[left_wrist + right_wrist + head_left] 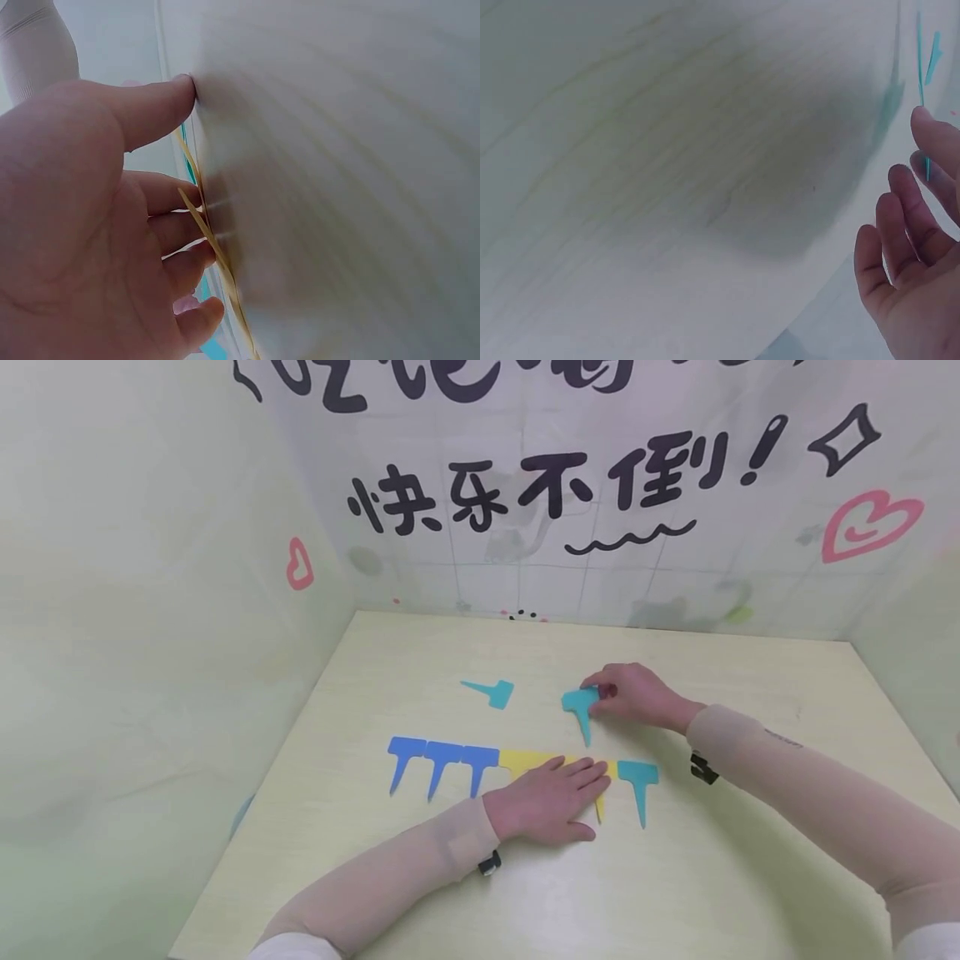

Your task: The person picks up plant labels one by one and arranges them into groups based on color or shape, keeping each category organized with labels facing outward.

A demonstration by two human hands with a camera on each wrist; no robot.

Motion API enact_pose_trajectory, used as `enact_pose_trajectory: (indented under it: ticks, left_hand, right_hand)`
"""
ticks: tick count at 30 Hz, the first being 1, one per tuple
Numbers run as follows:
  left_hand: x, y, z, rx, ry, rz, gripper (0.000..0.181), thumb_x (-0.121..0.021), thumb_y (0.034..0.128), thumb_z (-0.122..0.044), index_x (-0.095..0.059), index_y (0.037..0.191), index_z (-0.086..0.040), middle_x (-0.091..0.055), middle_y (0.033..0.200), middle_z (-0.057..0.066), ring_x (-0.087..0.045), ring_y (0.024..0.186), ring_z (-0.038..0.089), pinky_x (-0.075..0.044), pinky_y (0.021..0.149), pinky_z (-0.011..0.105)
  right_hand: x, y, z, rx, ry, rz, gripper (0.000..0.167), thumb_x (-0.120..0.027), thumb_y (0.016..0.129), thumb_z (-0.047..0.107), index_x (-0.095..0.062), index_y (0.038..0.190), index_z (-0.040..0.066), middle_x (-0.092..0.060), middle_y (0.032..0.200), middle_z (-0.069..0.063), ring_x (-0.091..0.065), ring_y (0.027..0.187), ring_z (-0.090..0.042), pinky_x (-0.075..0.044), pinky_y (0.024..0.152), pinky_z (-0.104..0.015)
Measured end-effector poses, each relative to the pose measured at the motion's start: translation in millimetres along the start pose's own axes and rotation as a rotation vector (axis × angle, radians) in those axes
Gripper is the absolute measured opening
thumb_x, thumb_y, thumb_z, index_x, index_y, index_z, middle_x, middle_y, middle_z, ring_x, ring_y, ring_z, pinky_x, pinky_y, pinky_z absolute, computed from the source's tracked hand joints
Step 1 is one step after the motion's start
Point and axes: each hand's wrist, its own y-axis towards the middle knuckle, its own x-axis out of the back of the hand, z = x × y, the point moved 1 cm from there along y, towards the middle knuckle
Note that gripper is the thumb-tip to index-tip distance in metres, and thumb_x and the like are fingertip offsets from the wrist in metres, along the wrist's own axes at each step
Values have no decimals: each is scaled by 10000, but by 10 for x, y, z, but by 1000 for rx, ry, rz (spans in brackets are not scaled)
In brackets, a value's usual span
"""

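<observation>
My right hand (pixel 637 693) pinches a teal T-shaped plant label (pixel 579 703) between thumb and fingers, its stem pointing toward me. In the right wrist view the pinched label (pixel 920 60) appears edge-on. My left hand (pixel 551 802) lies palm down with straight fingers over yellow plant labels (pixel 517 761), hiding much of them. From the left wrist view, yellow stems (pixel 217 255) show beneath the fingers. Three blue labels (pixel 444 752) continue the row to the left. At its right end lies a teal label (pixel 638 773), beside the yellow ones.
Another teal label (pixel 500 693) lies alone on its side behind the row. The pale wooden table (pixel 360 877) meets a printed curtain (pixel 480 585) at the back, with more curtain at both sides.
</observation>
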Motion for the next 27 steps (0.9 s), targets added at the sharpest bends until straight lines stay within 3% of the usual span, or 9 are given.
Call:
enact_pose_trajectory:
  ticks: [6, 14, 27]
  left_hand:
    - [11, -13, -11, 9, 5, 8, 780, -421, 1019, -601, -179, 1626, -175, -129, 1683, -11, -110, 1534, 164, -172, 1226, 405]
    - [13, -22, -22, 11, -15, 4, 784, -425, 1021, -594, -164, 1628, -172, -109, 1686, -7, -89, 1537, 172, -157, 1229, 418]
    - [-10, -14, -30, 18, 3, -5, 778, -411, 1023, -599, -156, 1630, -184, -104, 1687, -17, -90, 1537, 164, -160, 1227, 446]
  right_hand:
    - [95, -72, -37, 44, -38, -66, 398, -836, 847, 273, -743, 1214, 153, -658, 1075, -48, -605, 982, -255, -497, 867, -444]
    - [204, -291, -108, 65, -21, -95, 427, -828, 857, 284, -725, 1241, 127, -578, 1331, -168, -531, 1221, -370, -419, 1034, -580]
    - [302, -731, -283, -14, 13, -150, 429, -834, 848, 322, -731, 1243, 191, -478, 1472, -154, -425, 1344, -413, -358, 1070, -625]
